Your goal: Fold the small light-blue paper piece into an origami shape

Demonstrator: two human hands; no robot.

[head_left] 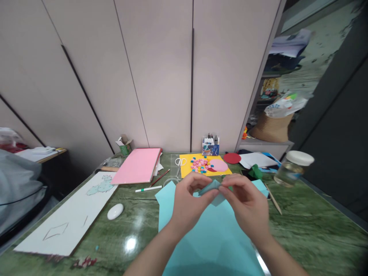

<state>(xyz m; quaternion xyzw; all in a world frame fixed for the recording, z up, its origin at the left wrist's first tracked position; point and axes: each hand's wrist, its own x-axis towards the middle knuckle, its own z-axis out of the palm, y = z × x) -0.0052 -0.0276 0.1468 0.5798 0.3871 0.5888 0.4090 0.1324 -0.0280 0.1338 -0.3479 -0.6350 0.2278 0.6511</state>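
Note:
Between my two hands is a small folded piece of blue paper, raised above the table. My left hand pinches its left side with thumb and fingers. My right hand is closed on its right corner, fingertips close to those of the left. Beneath them lie large light blue paper sheets, partly covered by my hands and forearms. The lower part of the folded piece overlaps the sheets in view, so its full shape is hard to make out.
Left are a white drawing sheet, a white mouse, a green-white marker and a pink folder. Behind my hands are scissors and yellow paper with colourful pompoms. A lidded jar and wooden stick are right.

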